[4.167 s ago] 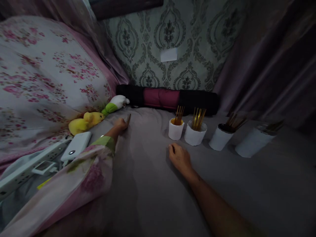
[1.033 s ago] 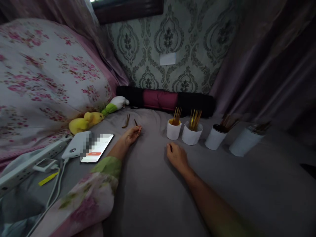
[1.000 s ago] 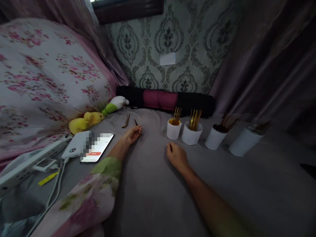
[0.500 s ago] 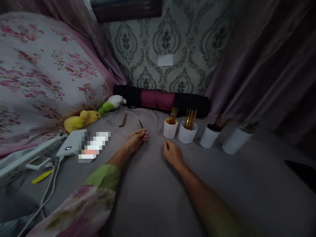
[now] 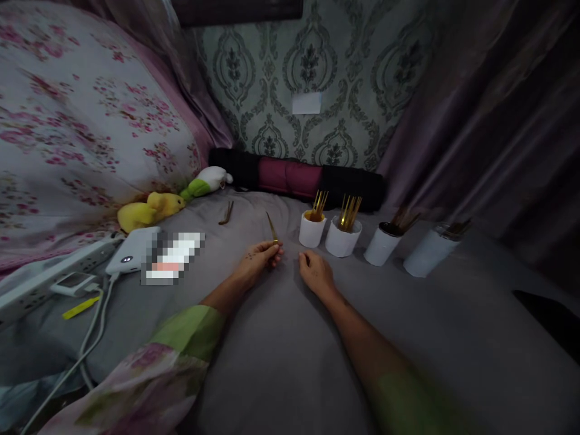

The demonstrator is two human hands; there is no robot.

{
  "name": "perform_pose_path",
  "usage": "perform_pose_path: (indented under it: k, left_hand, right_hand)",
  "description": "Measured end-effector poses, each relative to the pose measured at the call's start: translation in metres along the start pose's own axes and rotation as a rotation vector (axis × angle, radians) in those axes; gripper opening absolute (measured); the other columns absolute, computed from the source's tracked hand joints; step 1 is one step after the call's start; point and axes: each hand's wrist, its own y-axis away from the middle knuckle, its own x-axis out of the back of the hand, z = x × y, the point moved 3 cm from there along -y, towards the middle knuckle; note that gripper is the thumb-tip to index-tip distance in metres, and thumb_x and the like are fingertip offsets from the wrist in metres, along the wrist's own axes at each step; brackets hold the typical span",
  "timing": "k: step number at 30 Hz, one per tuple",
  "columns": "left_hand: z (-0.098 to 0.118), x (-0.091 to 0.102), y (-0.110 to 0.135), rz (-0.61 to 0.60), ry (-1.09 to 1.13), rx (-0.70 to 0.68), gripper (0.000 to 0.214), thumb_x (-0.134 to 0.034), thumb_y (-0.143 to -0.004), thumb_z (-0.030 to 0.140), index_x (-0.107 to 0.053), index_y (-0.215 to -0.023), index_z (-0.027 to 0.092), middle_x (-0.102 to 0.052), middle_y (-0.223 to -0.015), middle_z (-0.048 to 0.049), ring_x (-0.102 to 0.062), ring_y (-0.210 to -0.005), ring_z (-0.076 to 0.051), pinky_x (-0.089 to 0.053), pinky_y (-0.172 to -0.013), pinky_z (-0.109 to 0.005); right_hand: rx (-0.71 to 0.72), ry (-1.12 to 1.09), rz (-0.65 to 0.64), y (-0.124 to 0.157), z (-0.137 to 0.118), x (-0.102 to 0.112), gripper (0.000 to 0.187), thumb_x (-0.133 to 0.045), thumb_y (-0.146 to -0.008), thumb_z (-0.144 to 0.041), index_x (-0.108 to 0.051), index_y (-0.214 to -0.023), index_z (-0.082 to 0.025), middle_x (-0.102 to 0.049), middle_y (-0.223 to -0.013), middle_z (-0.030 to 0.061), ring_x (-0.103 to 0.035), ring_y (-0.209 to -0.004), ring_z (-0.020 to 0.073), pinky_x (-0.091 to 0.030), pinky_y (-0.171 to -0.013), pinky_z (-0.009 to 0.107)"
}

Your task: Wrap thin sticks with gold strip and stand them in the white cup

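Note:
My left hand point(image 5: 261, 258) pinches a thin gold stick point(image 5: 272, 228) that points up and away, just left of the first white cup point(image 5: 310, 230). My right hand point(image 5: 315, 273) rests on the grey sheet point(image 5: 290, 356) with its fingers curled, a little right of the left hand and in front of the cups; I cannot see anything in it. Several white cups stand in a row: the first two point(image 5: 342, 237) hold gold sticks, the third point(image 5: 382, 246) and fourth point(image 5: 428, 257) hold darker sticks. Two more loose sticks point(image 5: 226, 213) lie on the sheet further left.
A phone point(image 5: 172, 264) and a white power bank point(image 5: 132, 258) lie at the left beside a power strip point(image 5: 40, 284) and cables. A yellow plush toy point(image 5: 149, 211) and a green-white one point(image 5: 206, 181) sit against the floral bedding point(image 5: 77, 121). A black and maroon roll point(image 5: 299, 178) lies along the wall.
My left hand has picked up one stick from beside the loose pair and carried it right, towards the first cup and my right hand. The right hand has stayed about where it was.

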Motion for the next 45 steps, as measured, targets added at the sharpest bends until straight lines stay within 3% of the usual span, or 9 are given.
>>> perform_pose_path:
  k: [11,19,25,31,39,45]
  left_hand:
    - [0.004,-0.011,0.023,0.041,-0.272,-0.122,0.023,-0.059,-0.072,0.029,-0.067,-0.088,0.016,-0.063,-0.072,-0.0042,-0.052,-0.056,-0.010,-0.036,-0.047,-0.020]
    - [-0.001,-0.009,0.023,0.047,-0.481,-0.248,0.023,-0.054,-0.075,0.030,-0.069,-0.087,0.018,-0.064,-0.070,-0.0020,-0.053,-0.060,-0.013,-0.039,-0.055,-0.022]
    - [0.000,-0.007,0.026,0.037,-0.531,-0.386,0.020,-0.055,-0.074,0.026,-0.070,-0.088,0.023,-0.067,-0.086,-0.0038,-0.058,-0.080,-0.018,-0.042,-0.072,-0.025]
    - [0.004,-0.007,0.028,0.014,-0.703,-0.511,0.021,-0.052,-0.078,0.024,-0.069,-0.091,0.025,-0.064,-0.079,-0.0037,-0.056,-0.074,-0.017,-0.039,-0.070,-0.025]
    - [0.005,-0.007,0.029,-0.025,-0.690,-0.550,0.022,-0.056,-0.076,0.022,-0.068,-0.094,0.026,-0.061,-0.081,-0.0059,-0.053,-0.081,-0.018,-0.038,-0.078,-0.026]
    - [0.005,-0.006,0.031,-0.049,-0.654,-0.534,0.023,-0.057,-0.075,0.023,-0.067,-0.095,0.025,-0.059,-0.085,-0.0068,-0.052,-0.086,-0.019,-0.036,-0.083,-0.027]
  right_hand:
    - [0.036,-0.091,-0.008,-0.002,0.002,0.003,0.034,-0.034,-0.087,-0.035,-0.064,-0.087,-0.019,-0.065,-0.079,0.0039,-0.055,-0.070,0.0136,-0.032,-0.060,0.022]
    - [0.052,-0.136,0.010,-0.002,0.002,0.005,0.033,-0.035,-0.086,-0.035,-0.064,-0.084,-0.018,-0.066,-0.081,0.0048,-0.056,-0.074,0.0144,-0.034,-0.063,0.022]
    - [0.064,-0.237,0.020,-0.004,0.003,0.005,0.035,-0.034,-0.086,-0.034,-0.064,-0.086,-0.017,-0.066,-0.077,0.0043,-0.057,-0.071,0.0139,-0.037,-0.064,0.022]
    - [0.096,-0.369,0.091,-0.002,-0.002,0.011,0.036,-0.032,-0.086,-0.034,-0.063,-0.084,-0.017,-0.064,-0.072,0.0032,-0.055,-0.065,0.0127,-0.037,-0.059,0.021]
    - [0.138,-0.577,0.145,-0.001,-0.009,0.017,0.037,-0.033,-0.085,-0.039,-0.062,-0.081,-0.015,-0.056,-0.058,0.0002,-0.052,-0.057,0.0119,-0.038,-0.057,0.021]
    - [0.140,-0.704,0.128,-0.003,-0.008,0.014,0.038,-0.034,-0.085,-0.042,-0.060,-0.085,-0.015,-0.054,-0.061,0.0002,-0.050,-0.055,0.0106,-0.038,-0.054,0.021]
